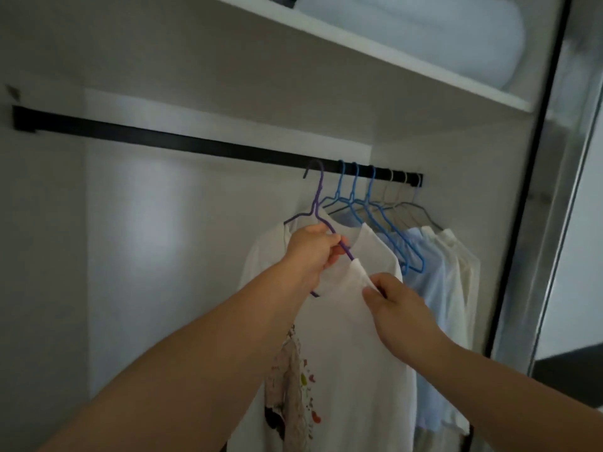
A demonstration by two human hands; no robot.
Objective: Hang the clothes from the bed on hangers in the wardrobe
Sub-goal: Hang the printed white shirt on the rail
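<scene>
A white T-shirt (352, 337) with a colourful print hangs on a purple hanger (318, 197) inside the wardrobe. The hanger's hook sits just below and in front of the black rail (195, 143); I cannot tell if it touches. My left hand (313, 252) grips the hanger's sloping arm near the collar. My right hand (391, 298) pinches the shirt's shoulder fabric beside the hanger's end. To the right, blue hangers (368, 197) and pale hangers (399, 197) hang on the rail with light blue and white clothes (437, 275).
The wardrobe's white back wall (146, 256) stands open to the left of the shirt, with bare rail above it. A shelf (359, 57) overhead holds white folded bedding (456, 37). A sliding door frame (535, 190) borders the right side.
</scene>
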